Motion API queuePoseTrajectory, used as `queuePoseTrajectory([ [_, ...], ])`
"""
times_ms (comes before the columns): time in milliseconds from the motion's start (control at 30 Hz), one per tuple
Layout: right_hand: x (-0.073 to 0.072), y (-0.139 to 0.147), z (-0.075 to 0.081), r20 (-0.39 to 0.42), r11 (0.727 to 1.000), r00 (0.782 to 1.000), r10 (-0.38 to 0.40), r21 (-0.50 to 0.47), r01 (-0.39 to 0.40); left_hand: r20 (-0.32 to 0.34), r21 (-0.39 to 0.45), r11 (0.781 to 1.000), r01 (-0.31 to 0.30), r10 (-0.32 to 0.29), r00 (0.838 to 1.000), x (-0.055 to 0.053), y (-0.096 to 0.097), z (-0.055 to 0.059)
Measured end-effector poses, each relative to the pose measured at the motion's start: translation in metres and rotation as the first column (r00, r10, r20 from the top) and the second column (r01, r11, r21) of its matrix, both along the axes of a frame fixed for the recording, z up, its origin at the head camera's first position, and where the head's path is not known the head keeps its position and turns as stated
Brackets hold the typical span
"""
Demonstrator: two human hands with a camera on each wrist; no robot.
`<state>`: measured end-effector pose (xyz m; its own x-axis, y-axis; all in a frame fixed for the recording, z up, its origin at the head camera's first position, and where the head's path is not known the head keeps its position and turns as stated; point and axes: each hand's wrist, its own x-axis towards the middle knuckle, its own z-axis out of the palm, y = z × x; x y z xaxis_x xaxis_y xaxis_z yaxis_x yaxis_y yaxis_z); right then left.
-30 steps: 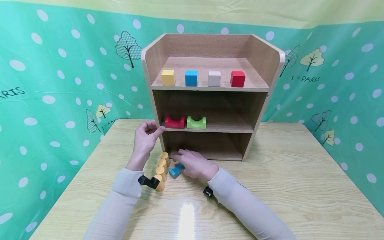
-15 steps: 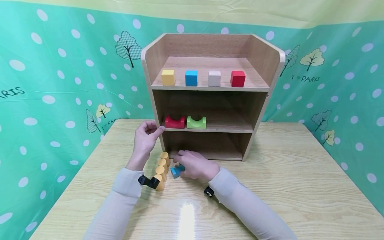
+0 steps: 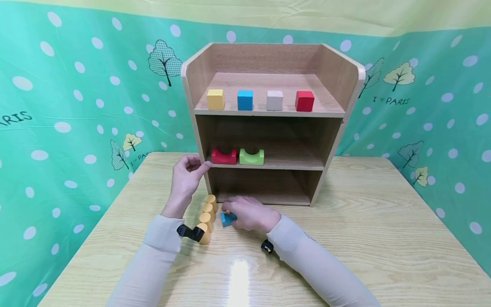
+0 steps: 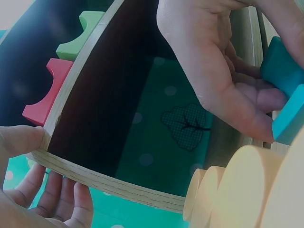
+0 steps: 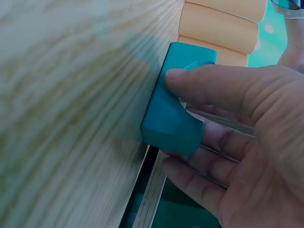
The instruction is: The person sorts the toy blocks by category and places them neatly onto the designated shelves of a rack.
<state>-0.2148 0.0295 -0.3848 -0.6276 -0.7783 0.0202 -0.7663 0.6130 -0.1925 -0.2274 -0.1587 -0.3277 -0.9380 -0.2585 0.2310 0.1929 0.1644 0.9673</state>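
My right hand (image 3: pixel 253 213) holds a blue arch block (image 5: pixel 164 116) at the table, just in front of the small wooden shelf (image 3: pixel 264 114). In the right wrist view, the thumb lies on the block's near face beside its curved notch, and the fingers are behind it. My left hand (image 3: pixel 185 177) grips the shelf's left side panel, thumb on the front edge by the middle board and fingers along the outside. A red arch block (image 3: pixel 224 157) and a green arch block (image 3: pixel 251 157) stand side by side on the middle board.
Several yellow cylinders (image 3: pixel 207 218) stand in a row left of the blue block. On the top board sit a yellow cube (image 3: pixel 215 99), a blue cube (image 3: pixel 245 100), a white cube (image 3: pixel 274 101) and a red cube (image 3: pixel 304 101). A patterned cloth (image 3: pixel 96 85) hangs behind.
The blue arch block has turned and shifted slightly right in my right hand, whose fingers have moved with it. My left hand has stayed on the shelf's side.
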Motion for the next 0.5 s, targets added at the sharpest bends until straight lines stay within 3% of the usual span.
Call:
queuePoseTrajectory([
  [500, -0.0021, 0.0052, -0.0028, 0.049, 1.0, 0.999, -0.021, -0.003, 0.021, 0.004, 0.008, 1.0, 0.004, -0.004, 1.0, -0.0008, -0.0004, -0.0005],
])
